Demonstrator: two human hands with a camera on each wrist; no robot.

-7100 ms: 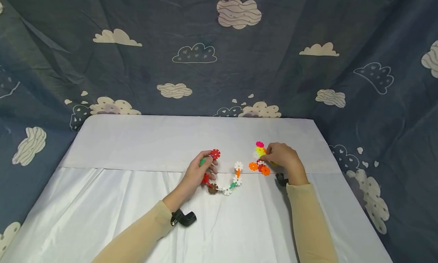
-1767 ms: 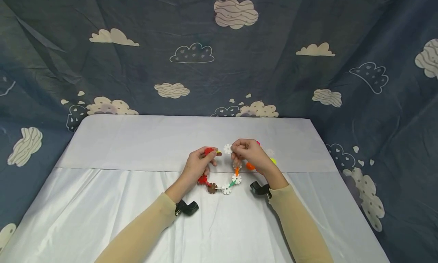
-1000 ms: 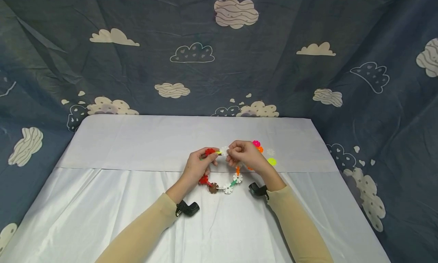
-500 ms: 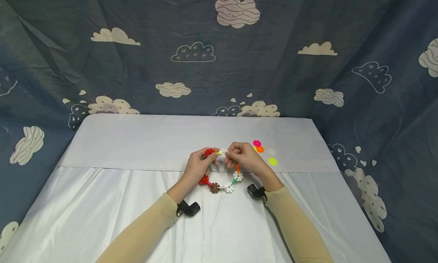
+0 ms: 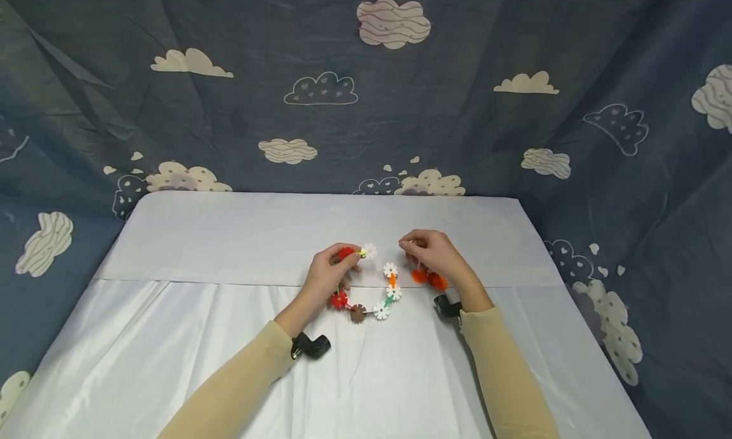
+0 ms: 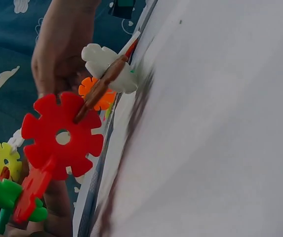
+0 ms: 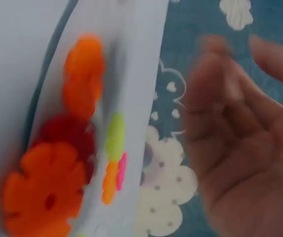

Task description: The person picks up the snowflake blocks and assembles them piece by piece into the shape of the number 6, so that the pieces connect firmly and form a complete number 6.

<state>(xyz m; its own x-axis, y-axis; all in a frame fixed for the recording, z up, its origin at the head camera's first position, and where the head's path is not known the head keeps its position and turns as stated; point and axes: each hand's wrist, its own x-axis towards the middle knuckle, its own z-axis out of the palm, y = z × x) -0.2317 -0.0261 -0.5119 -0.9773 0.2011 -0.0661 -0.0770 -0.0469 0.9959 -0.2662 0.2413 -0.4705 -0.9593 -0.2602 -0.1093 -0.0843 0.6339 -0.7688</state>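
My left hand [image 5: 320,277] pinches one end of a chain of interlocking plastic flower discs between thumb and fingers. A white disc [image 5: 369,251] stands out beyond the fingertips, joined to a yellow disc [image 6: 9,160]. From the hand the chain curves down through a red disc [image 6: 62,138] and a brown disc [image 5: 358,313], then up through white discs with green and orange links to a white end disc [image 5: 391,270]. My right hand [image 5: 436,253] is raised over loose discs, thumb and fingers apart, nothing between them in the right wrist view.
Loose orange discs [image 7: 45,190] and a dark red disc [image 7: 74,136] lie under my right hand. Farther back lie yellow [image 7: 115,137], orange and pink discs. White cloth covers the table [image 5: 229,236]; a cloud-print curtain [image 5: 320,39] hangs behind it.
The right hand brought a white disc from the loose discs to the chain's held end, let it go there and has drawn back right. The left hand keeps its hold.
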